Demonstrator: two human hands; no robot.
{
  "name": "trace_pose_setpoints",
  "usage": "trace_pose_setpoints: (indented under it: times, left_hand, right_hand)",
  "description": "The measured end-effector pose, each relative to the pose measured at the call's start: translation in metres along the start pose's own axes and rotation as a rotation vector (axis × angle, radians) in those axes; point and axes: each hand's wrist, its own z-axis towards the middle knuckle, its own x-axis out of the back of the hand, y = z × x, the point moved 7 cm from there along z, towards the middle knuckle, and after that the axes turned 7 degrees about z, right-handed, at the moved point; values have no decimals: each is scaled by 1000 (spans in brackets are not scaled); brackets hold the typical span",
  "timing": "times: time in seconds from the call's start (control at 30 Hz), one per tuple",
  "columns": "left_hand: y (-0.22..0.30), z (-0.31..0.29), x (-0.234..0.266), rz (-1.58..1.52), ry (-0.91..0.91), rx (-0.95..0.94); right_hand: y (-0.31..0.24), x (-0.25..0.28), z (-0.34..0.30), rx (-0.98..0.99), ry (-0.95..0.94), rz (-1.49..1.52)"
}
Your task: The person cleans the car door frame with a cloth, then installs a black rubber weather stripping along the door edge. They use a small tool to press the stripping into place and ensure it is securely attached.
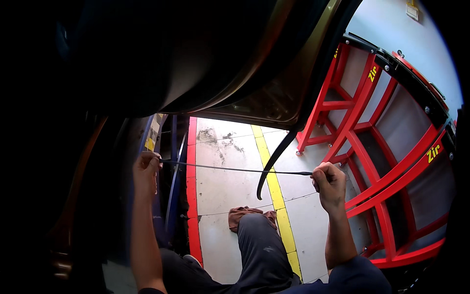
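Observation:
A thin dark cable or rod with thicker dark ends spans straight and nearly level between my hands. My left hand is closed on its left end. At the other end, my right hand pinches the tip between thumb and bent fingers. Just above and in front of it hangs a curved black strip, coming down from the lower corner of a dark vehicle body panel. The strip appears to cross the cable's line; whether they touch I cannot tell.
Red metal frames stand on the right, near a pale wall. Pale floor tiles carry a red stripe and a yellow stripe. A brown cloth lies by my knee. Blue metal framework rises at left.

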Motion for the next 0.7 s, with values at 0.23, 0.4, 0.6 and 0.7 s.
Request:
trace_pose_setpoints:
  times: [0.23, 0.4, 0.6, 0.7]
  left_hand:
    - [14, 16, 12, -75, 93, 32]
    - [24, 26, 23, -124, 187, 84]
    - [14, 57, 43, -248, 233, -106]
    - [-22, 90, 48, -362, 362, -128]
  right_hand:
    - [-48, -8, 22, -35, -64, 112]
    - [-50, -2, 35, -7, -58, 180]
    - [-53, -30, 38, 1, 39, 146]
    - [-47, -49, 35, 12, 76, 114]
